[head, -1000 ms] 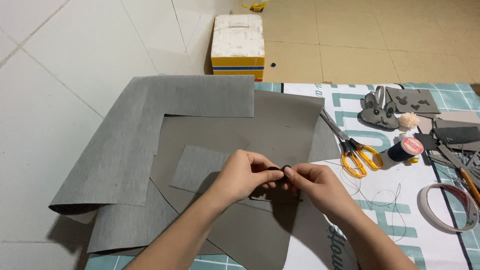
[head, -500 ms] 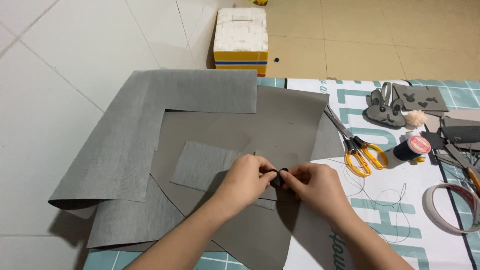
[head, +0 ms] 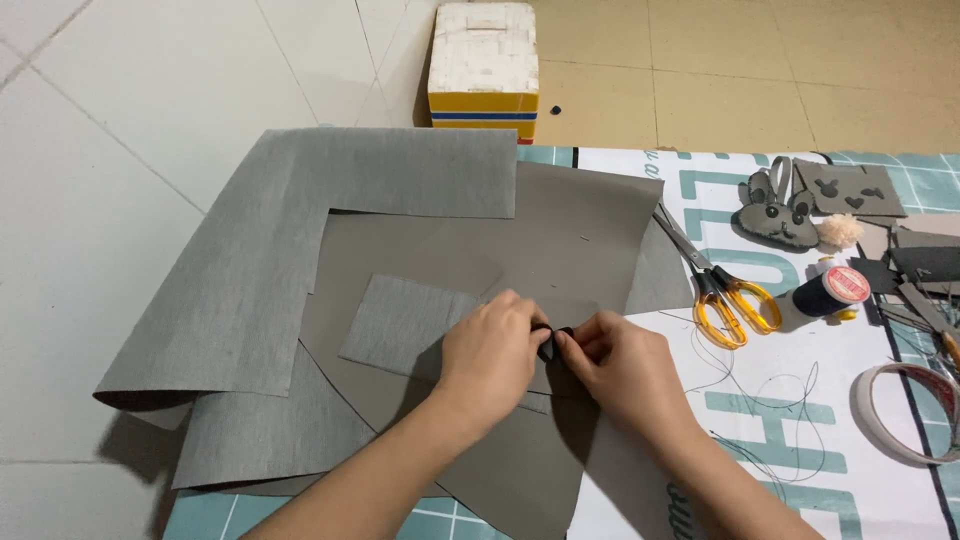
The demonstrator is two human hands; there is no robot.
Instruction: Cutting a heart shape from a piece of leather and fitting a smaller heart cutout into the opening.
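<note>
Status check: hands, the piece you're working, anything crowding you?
Left hand and right hand together, fingers pinching a small dark piece. Both over grey fabric sheets. Scissors and thread spool lie apart to the right, nothing in between.

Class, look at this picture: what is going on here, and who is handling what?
A person kneels over grey sheets spread on the floor. The left hand and right hand meet, pinching a small dark piece between their fingertips. Orange-handled scissors, a thread spool, a grey felt bunny and a tape roll lie to the right, untouched.

Small dark piece (head: 548,343) between fingertips
</note>
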